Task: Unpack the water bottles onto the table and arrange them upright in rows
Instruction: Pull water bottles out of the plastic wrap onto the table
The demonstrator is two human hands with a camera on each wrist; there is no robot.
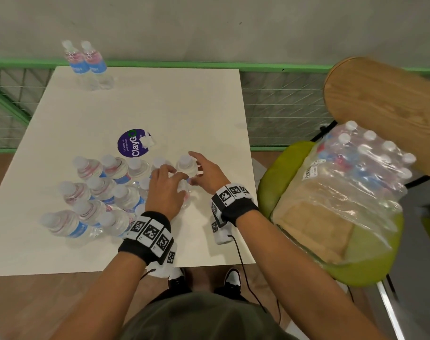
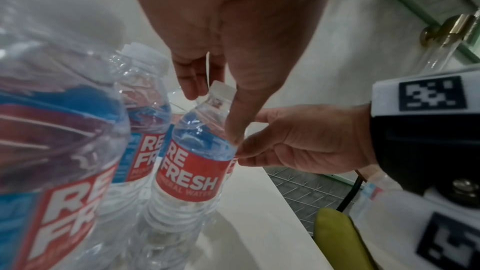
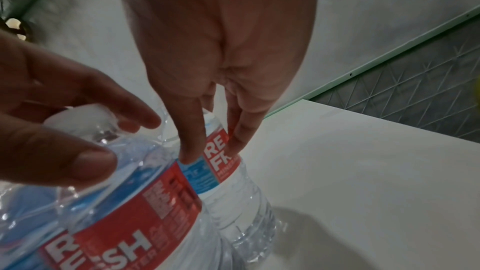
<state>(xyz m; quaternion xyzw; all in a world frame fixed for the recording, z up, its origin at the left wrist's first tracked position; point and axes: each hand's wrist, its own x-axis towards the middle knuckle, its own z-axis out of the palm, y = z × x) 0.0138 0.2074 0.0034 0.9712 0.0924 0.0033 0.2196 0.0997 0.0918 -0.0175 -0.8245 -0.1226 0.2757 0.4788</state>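
Several clear water bottles (image 1: 98, 192) with red and blue labels stand upright in a cluster on the white table (image 1: 160, 99). At the cluster's right edge, my left hand (image 1: 165, 187) reaches down over a bottle (image 2: 192, 161) and grips it below the cap. My right hand (image 1: 204, 173) holds the neighbouring bottle (image 1: 185, 164) just behind it, fingers curled on its label (image 3: 221, 161). Both bottles stand on the table, side by side. Two more bottles (image 1: 86, 62) stand at the far left corner.
A shrink-wrapped pack of bottles (image 1: 356, 173) lies on a green chair seat (image 1: 295, 153) to the right, under its wooden backrest (image 1: 385, 106). A purple round sticker (image 1: 133, 143) marks the table's middle. A green railing (image 1: 270, 67) runs behind the table.
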